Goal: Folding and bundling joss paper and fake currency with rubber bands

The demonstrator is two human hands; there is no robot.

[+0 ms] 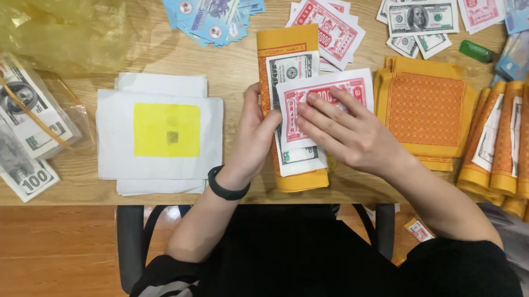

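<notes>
Two hands square a red-and-white paper note on a stack at the desk's near edge.

The left hand (253,140) curls lightly against the note's (326,105) side while the right hand (343,131) lies flat, fingers (320,111) spread, gripping nothing. It tops a grey banknote (290,73) on a long folded orange paper sheet (286,46); a sideways push might skew the loose layers. Beyond, an orange patterned paper pile (427,105) and fanned red notes (330,25) crowd the wooden desk (235,64).

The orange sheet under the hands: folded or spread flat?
Folded. The orange sheet is a narrow strip with a rounded doubled edge at its near end; notes lie on it.
</notes>
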